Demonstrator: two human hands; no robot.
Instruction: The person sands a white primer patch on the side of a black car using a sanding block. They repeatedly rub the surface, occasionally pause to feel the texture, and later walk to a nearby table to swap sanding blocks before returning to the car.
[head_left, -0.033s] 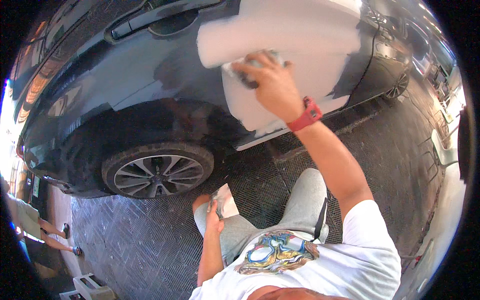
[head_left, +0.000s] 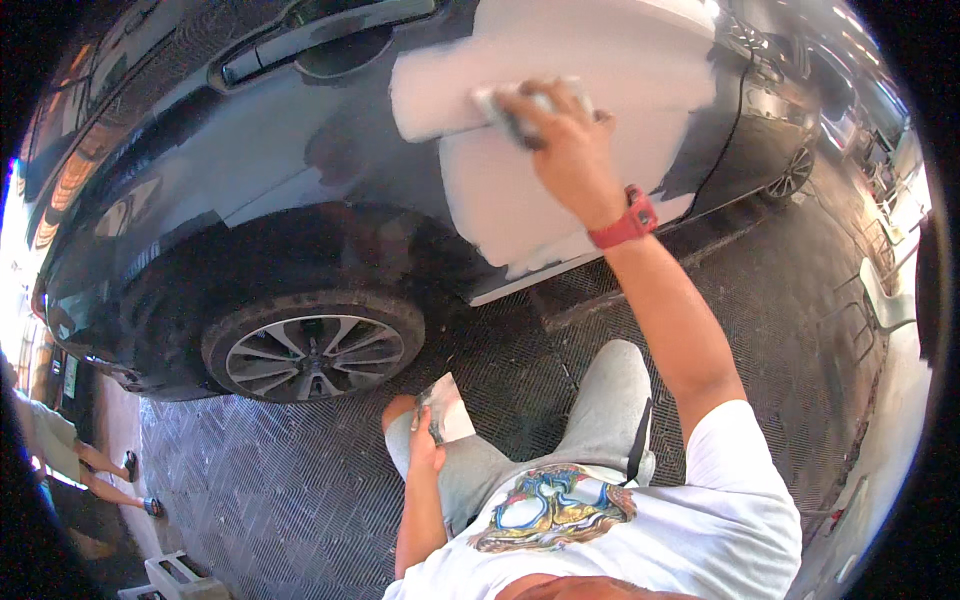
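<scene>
My right hand (head_left: 565,135), a red watch on its wrist, is closed over a dark sanding block (head_left: 520,128) with a pale edge, blurred by motion. The block lies against the pale, primer-like patch (head_left: 500,200) on the side of a dark car (head_left: 270,160), near the patch's upper left part. Low by my left knee, my left hand (head_left: 427,440) grips a thin pale sheet (head_left: 452,412) with grey smudges. The exact kind of sheet does not show.
Below the patch are the car's wheel (head_left: 315,355) and a ribbed dark floor mat (head_left: 290,480). A person's legs (head_left: 105,475) show at far left, above a grey plastic stool (head_left: 180,578). A pale chair (head_left: 885,300) stands at far right.
My right hand and the block have moved up and slightly right across the pale patch. My left hand and the sheet have hardly moved.
</scene>
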